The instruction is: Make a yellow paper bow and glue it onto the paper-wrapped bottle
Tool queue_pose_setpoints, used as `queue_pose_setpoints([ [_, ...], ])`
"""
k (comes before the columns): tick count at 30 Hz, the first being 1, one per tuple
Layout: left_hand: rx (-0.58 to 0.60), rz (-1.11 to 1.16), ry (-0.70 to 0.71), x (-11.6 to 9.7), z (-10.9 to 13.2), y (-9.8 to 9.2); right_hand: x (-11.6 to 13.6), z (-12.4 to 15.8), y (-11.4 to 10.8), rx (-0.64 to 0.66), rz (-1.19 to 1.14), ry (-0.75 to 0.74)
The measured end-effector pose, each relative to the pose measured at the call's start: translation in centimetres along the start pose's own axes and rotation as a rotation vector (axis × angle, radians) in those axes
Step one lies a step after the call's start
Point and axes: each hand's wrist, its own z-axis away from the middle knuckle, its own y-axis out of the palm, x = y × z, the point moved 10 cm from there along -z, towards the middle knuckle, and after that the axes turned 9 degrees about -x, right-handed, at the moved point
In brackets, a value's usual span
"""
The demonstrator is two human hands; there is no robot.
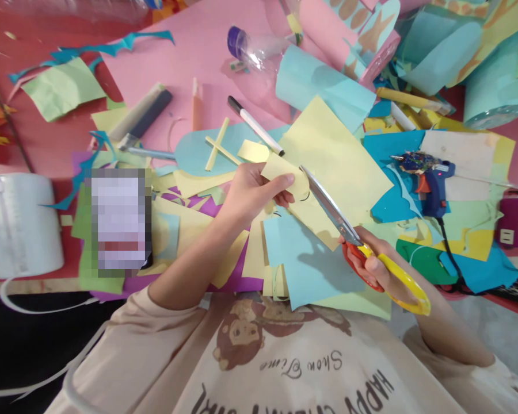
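My left hand (252,192) pinches a small pale yellow paper piece (285,175) with a curved black line drawn near its edge. My right hand (377,261) grips scissors (349,233) with red and yellow handles. Their silver blades point up and to the left, and the tips meet the right edge of the yellow piece. Under both hands lie a large yellow sheet (336,155) and a light blue sheet (311,259).
A blue glue gun (427,178) with a black cord lies to the right. A black-capped marker (254,123), a utility knife (142,118), a plastic bottle (252,52), a light blue paper roll (323,86) and many coloured scraps cover the red table (47,149). A white tape roll (19,224) sits left.
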Motion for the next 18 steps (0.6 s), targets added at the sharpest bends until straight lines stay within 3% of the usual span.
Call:
queue_pose_setpoints([
  [18, -0.011, 0.01, 0.004, -0.02, -0.3, -0.05, 0.57, 0.15, -0.29, -0.055, 0.117, 0.047],
])
